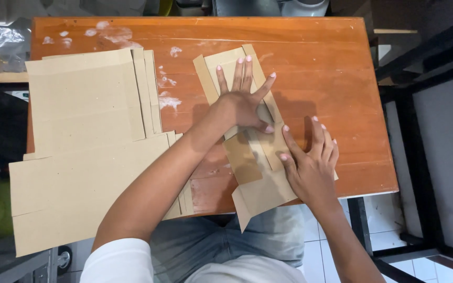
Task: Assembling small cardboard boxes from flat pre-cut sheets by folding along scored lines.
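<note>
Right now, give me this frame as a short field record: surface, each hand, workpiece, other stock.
surface: orange-brown wooden table, with white smears near its far left edge
left hand: left hand pressed flat, fingers spread, on the far part of the cardboard piece
right hand: right hand flat on the near right edge of the same piece
workpiece: flat brown cardboard piece with fold flaps, lying diagonally, its near end over the table edge
other stock: stack of flat cardboard sheets on the left, overhanging the near edge
</note>
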